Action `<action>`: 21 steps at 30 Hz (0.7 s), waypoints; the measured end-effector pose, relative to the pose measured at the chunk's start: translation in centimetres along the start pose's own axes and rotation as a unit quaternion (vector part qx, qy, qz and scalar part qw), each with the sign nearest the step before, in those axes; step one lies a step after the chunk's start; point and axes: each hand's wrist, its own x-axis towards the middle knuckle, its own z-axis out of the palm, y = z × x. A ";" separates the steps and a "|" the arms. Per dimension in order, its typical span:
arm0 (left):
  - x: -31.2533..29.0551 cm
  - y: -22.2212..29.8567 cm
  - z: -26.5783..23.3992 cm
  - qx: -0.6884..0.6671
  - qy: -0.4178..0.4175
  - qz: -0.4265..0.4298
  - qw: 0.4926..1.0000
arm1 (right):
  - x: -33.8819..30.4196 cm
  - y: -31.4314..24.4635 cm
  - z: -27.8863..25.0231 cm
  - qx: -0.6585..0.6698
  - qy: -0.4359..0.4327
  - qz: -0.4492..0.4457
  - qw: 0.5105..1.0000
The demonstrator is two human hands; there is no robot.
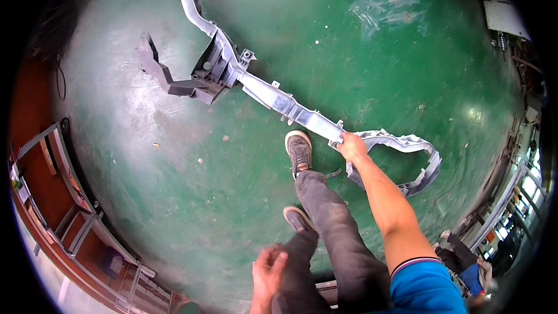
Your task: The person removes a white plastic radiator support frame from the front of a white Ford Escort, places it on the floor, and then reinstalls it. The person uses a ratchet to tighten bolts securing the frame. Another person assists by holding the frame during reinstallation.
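1. Head view: a dark tub (111, 263) sits among the racks (68, 166) at lower left; its contents cannot be made out.
2. The grey frame (292, 110) stretches diagonally across the green floor (232, 215), ahead of the shoes (299, 152), its loop to the right.
3. The right hand (352, 147) is closed around the frame beside that loop.
4. The left hand (268, 270) is near the legs, fingers loosely curled, apart from the frame.
5. A pale smear (386, 13) marks the floor; another person (461, 254) is at lower right.
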 end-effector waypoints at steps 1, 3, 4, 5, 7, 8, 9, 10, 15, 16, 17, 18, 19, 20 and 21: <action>2.4 0.6 -0.3 -0.006 0.000 0.025 1.000 | 0.9 -1.8 -0.9 -0.040 -0.013 0.009 0.999; 9.2 2.0 -0.3 -0.033 0.001 0.042 0.999 | 3.6 -2.5 -0.9 -0.088 0.011 0.003 0.996; 13.5 3.1 0.1 -0.056 0.005 0.033 0.998 | 4.6 -2.8 -0.5 -0.111 0.022 -0.003 0.994; 17.8 5.4 0.8 -0.103 -0.006 0.010 0.995 | 5.7 -2.8 0.0 -0.131 0.017 0.006 0.991; 26.5 10.1 2.4 -0.069 -0.012 -0.028 0.997 | 8.1 -1.7 0.5 -0.170 0.008 0.020 0.985; 33.0 8.3 3.0 -0.032 0.062 0.018 0.997 | 9.0 -1.8 0.2 -0.160 -0.038 0.013 0.986; 37.7 9.7 4.1 -0.005 0.119 0.027 0.993 | 10.3 0.2 1.4 -0.166 -0.054 0.004 0.985; 40.8 12.0 5.3 0.061 0.149 0.008 0.987 | 11.0 2.1 1.7 -0.138 -0.110 -0.026 0.984; 48.1 17.8 10.5 -0.003 0.290 -0.049 0.956 | 11.6 2.8 0.8 -0.120 -0.150 -0.091 0.977; 48.4 17.9 11.0 0.011 0.286 -0.067 0.956 | 11.3 3.1 0.8 -0.114 -0.147 -0.103 0.977; 48.9 17.8 11.2 0.034 0.298 -0.069 0.952 | 11.4 3.4 1.3 -0.106 -0.133 -0.112 0.979; 49.2 17.5 11.4 0.057 0.308 -0.070 0.947 | 10.9 3.8 1.9 -0.099 -0.117 -0.122 0.981; 49.7 17.5 11.5 0.079 0.318 -0.071 0.942 | 10.9 3.9 2.3 -0.093 -0.100 -0.130 0.982; 50.9 16.5 10.3 0.038 0.294 -0.029 0.955 | 10.9 3.4 2.5 -0.082 -0.081 -0.143 0.983; 52.7 14.6 8.2 -0.007 0.265 0.008 0.964 | 10.7 2.5 2.5 -0.078 -0.066 -0.153 0.983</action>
